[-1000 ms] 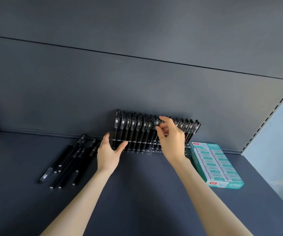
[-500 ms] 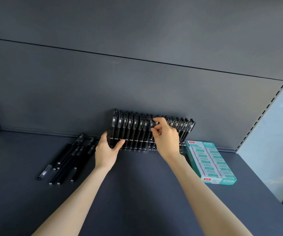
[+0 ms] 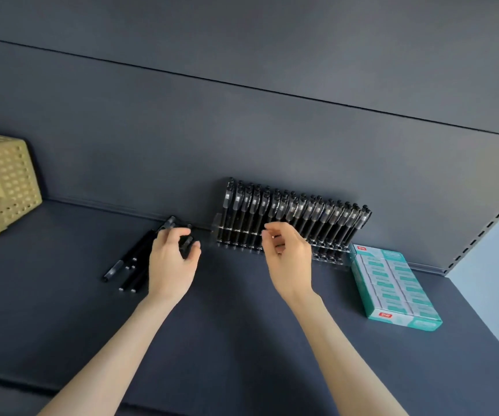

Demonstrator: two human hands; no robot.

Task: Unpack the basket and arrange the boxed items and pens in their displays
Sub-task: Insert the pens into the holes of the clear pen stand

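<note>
While loose pens lie on the shelf just left of the filled pen display, both hands reach in.
Grips: left hand curls fingers and thumb round the loose pens' upper ends; right hand hangs before the display, loosely bent, holding nothing. Beside: boxed items just right of the display; basket far left, tipped over.

The shelf is finished in a smooth, matt dark grey, and the back panel is coated alike. At the shelf's left edge a basket is moulded in pale perforated plastic with a dull sheen. Along the back edge, pens in glossy black plastic are held in a clear plastic rack. The same gloss is shown by the loose pens beside it. Glossy printed card is seen on the box by the right edge.
</note>
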